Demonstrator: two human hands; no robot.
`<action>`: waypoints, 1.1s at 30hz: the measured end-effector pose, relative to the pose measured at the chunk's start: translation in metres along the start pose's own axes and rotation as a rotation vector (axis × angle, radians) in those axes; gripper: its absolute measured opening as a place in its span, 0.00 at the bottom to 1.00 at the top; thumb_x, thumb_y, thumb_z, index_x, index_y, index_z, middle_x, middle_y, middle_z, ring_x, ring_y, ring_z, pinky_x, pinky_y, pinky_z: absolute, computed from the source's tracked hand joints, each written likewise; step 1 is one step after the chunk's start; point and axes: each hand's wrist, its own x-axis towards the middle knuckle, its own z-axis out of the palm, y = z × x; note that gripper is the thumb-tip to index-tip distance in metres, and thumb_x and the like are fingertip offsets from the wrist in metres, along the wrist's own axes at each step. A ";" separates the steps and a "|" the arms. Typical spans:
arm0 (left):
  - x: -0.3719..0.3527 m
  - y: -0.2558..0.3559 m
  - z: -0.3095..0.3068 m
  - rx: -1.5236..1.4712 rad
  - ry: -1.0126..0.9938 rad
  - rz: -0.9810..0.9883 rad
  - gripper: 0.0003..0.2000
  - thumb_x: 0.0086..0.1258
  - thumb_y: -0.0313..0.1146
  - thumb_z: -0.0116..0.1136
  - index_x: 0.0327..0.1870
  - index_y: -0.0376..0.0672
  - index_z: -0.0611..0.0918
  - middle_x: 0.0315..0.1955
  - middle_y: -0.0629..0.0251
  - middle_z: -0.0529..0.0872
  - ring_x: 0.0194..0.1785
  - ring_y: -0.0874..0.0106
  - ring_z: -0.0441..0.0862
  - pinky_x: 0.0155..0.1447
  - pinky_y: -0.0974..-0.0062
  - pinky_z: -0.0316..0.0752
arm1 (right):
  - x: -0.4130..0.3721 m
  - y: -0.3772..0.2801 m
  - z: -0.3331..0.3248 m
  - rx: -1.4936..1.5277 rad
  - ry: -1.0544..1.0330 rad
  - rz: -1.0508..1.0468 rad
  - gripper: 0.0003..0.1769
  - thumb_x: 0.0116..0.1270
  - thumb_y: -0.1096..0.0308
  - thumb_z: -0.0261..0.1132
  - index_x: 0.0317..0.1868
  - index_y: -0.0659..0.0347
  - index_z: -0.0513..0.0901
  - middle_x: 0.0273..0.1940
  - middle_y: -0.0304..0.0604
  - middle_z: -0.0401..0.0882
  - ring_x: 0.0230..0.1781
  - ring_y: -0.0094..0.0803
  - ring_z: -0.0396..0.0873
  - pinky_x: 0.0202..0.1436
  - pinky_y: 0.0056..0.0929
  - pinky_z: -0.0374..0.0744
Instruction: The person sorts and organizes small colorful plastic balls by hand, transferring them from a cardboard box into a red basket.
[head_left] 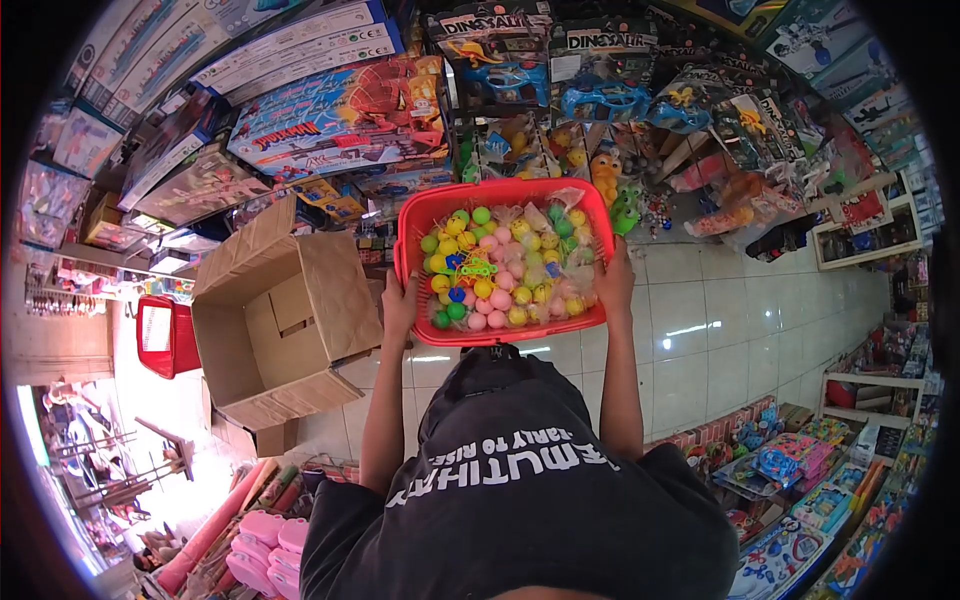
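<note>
I hold a red plastic basket (430, 208) up in front of me with both hands. It is filled with clear bags of small yellow, green and pink balls (505, 265) and some small toys. My left hand (400, 305) grips the basket's left rim and my right hand (615, 285) grips its right rim. My black shirt with white lettering fills the bottom of the view.
An open, empty cardboard box (280, 315) sits on the tiled floor at left, with a smaller red basket (160, 335) beyond it. Boxed and bagged toys (340, 110) crowd the shelves ahead. More toys (790, 470) line the lower right, pink items (265, 545) the lower left.
</note>
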 end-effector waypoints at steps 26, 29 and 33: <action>-0.003 0.025 -0.017 0.070 -0.340 0.212 0.15 0.58 0.34 0.57 0.43 0.34 0.79 0.29 0.48 0.83 0.33 0.62 0.82 0.41 0.67 0.74 | -0.161 0.047 -0.071 0.779 -0.015 0.642 0.04 0.56 0.76 0.58 0.33 0.65 0.74 0.25 0.36 0.76 0.22 0.18 0.73 0.26 0.18 0.71; -0.009 0.054 0.002 0.122 -0.427 0.307 0.15 0.58 0.34 0.57 0.42 0.34 0.79 0.27 0.48 0.82 0.31 0.61 0.81 0.39 0.67 0.73 | -0.195 0.059 -0.096 0.793 0.097 0.665 0.04 0.56 0.77 0.59 0.33 0.64 0.74 0.25 0.36 0.76 0.22 0.18 0.73 0.26 0.18 0.72; -0.027 0.114 0.039 0.234 -0.557 0.374 0.14 0.58 0.34 0.57 0.41 0.33 0.79 0.26 0.50 0.82 0.30 0.62 0.81 0.38 0.67 0.73 | -0.227 0.077 -0.131 0.761 0.257 0.759 0.04 0.56 0.75 0.61 0.32 0.64 0.75 0.24 0.35 0.76 0.21 0.17 0.71 0.24 0.18 0.70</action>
